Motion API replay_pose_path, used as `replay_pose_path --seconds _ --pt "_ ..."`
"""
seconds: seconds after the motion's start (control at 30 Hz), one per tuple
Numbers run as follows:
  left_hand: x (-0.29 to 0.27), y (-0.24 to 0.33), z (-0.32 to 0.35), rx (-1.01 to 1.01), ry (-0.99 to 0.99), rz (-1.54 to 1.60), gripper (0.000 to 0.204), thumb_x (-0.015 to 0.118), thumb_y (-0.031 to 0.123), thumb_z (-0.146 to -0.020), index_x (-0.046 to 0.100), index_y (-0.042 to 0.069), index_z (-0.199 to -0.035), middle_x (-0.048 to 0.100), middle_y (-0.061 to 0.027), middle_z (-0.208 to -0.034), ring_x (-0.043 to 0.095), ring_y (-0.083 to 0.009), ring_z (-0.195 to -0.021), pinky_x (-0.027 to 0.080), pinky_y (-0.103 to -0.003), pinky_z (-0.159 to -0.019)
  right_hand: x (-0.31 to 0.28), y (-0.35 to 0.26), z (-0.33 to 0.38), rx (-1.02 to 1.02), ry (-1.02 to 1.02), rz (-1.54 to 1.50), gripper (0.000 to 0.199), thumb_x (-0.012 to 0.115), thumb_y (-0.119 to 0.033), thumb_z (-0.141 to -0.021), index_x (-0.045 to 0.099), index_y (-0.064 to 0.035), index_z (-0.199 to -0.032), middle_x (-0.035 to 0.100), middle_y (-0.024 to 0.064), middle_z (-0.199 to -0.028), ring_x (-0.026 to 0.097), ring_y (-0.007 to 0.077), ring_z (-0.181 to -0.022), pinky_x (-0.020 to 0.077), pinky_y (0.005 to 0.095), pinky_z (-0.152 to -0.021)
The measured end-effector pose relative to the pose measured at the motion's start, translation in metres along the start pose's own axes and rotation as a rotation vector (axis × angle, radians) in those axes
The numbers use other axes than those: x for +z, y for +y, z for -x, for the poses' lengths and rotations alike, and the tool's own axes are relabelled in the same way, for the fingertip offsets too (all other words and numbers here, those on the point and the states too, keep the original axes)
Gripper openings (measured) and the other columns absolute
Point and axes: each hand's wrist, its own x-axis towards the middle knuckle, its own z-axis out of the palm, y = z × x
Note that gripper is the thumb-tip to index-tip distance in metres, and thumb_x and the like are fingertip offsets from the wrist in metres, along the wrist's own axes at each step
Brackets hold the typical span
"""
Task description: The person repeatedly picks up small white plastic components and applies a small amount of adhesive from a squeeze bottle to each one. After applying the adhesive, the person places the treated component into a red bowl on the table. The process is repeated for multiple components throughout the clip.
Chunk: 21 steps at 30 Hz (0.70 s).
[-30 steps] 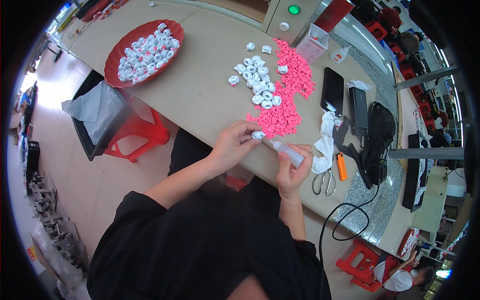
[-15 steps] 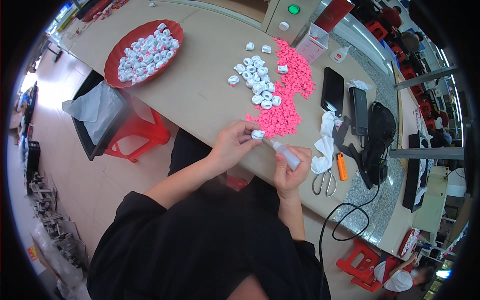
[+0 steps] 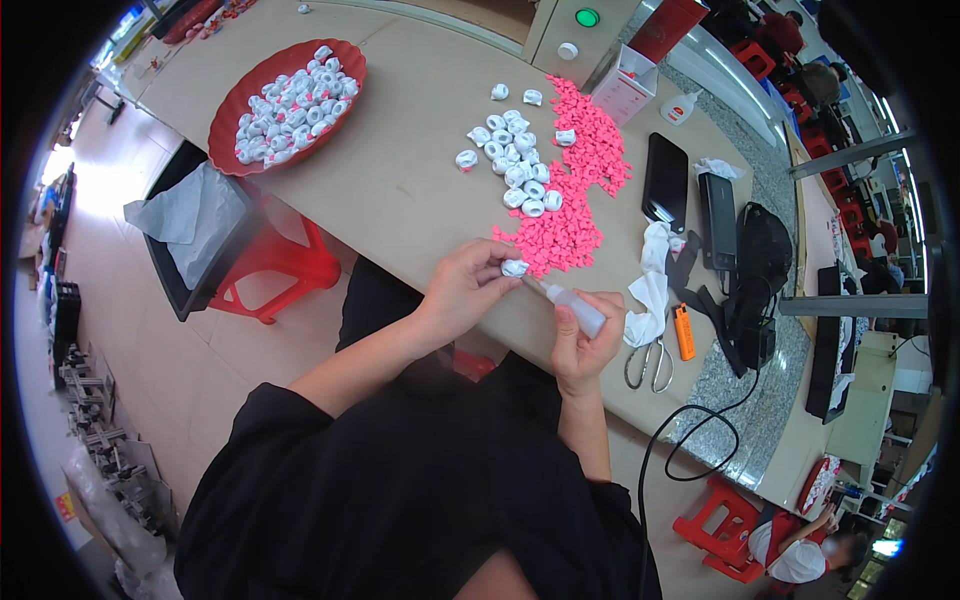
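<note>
Between the thumb and fingers of my left hand (image 3: 465, 287) is a small white rounded piece (image 3: 515, 268). My right hand (image 3: 588, 347) is wrapped around a translucent squeeze bottle (image 3: 580, 312), whose narrow tip points at the white piece from the right; whether they touch is too small to tell. Just beyond my hands lies a spread of small pink pieces (image 3: 560, 235). Left of that spread sits a cluster of white pieces with dark hollows (image 3: 520, 160). A red scalloped bowl (image 3: 222, 125) at the far left holds many similar white pieces with pink bits.
On the right lie a black phone (image 3: 666, 180), a dark power bank (image 3: 717, 222), crumpled white tissue (image 3: 650, 295), scissors (image 3: 650, 368), an orange lighter (image 3: 684, 333) and a black cable (image 3: 690, 410). A dark bin (image 3: 170, 265) stands on a red stool (image 3: 285, 280) left of the table.
The bottle and my right hand have shifted slightly right, drawing the tip a little away from the white piece. My left hand stays nearly still.
</note>
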Motion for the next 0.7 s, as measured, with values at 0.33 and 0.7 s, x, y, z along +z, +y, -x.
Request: replay_pose_path --seconds 0.33,0.7 --pt "-0.001 -0.001 0.000 0.017 -0.006 -0.028 0.026 0.053 -0.013 -0.079 0.051 -0.005 -0.103 0.048 -0.0074 -0.103 0.054 -0.0144 -0.098 0.048 -0.027 -0.087 0.002 0.001 0.002 0.041 -0.002 -0.073 0.024 0.062 -0.006 -0.080 0.046 0.0015 -0.097 0.048 0.0129 -0.087 0.047 0.0169 -0.075 0.0409 0.0245 -0.067" --pt "-0.001 0.005 -0.001 -0.063 0.007 0.069 0.029 0.054 -0.010 -0.081 0.048 -0.004 -0.109 0.054 -0.0084 -0.100 0.055 -0.0114 -0.093 0.047 -0.023 -0.083 -0.014 -0.002 -0.016 0.622 0.366 -0.807 0.030 0.063 0.000 -0.078 0.047 -0.0024 -0.104 0.055 0.0106 -0.096 0.057 0.0185 -0.076 0.0471 0.0293 -0.066"
